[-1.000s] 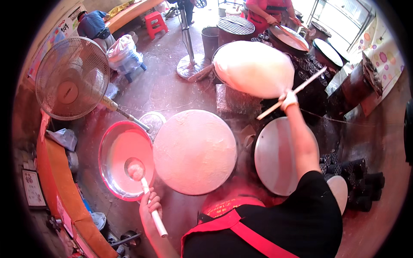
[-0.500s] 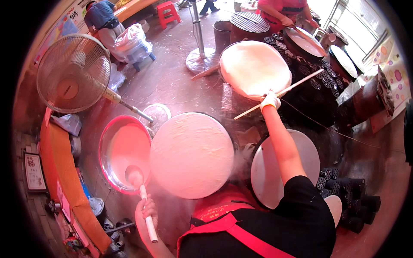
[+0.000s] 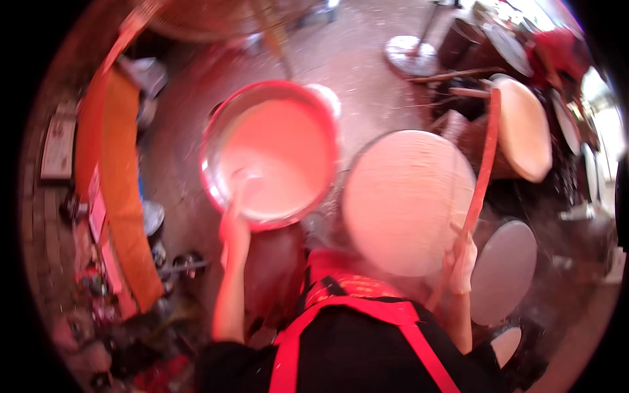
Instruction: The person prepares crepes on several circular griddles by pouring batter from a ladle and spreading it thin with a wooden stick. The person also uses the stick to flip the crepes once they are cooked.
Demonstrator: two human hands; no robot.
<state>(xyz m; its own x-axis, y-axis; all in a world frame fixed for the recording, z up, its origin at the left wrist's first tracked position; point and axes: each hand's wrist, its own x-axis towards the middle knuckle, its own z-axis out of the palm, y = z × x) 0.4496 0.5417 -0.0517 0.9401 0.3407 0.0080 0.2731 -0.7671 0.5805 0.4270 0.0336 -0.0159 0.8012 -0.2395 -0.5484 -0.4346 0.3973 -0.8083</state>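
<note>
My left hand (image 3: pixel 234 237) grips the handle of a ladle (image 3: pixel 246 180), whose bowl end lies in the pale batter (image 3: pixel 278 154). That batter fills much of a large red-rimmed metal basin (image 3: pixel 211 164). On the right, my gloved right hand (image 3: pixel 460 259) is closed round a long flat wooden stick (image 3: pixel 485 160), held almost upright in the picture. Part of the stick passes over the right edge of a round griddle covered by a thin pale sheet of batter (image 3: pixel 406 196). Motion blur softens both hands.
Right of my right arm is a bare round griddle (image 3: pixel 504 272). Farther off stands another griddle with a pale round sheet (image 3: pixel 524 131). An orange-topped counter (image 3: pixel 118 196) runs along the left. A stand base (image 3: pixel 411 56) and a person in red (image 3: pixel 563 56) are farther back.
My view has swung left. The right hand has come back from the far griddle to the near batter-covered one, with a wooden stick in it. The ladle's bowl has sunk into the batter.
</note>
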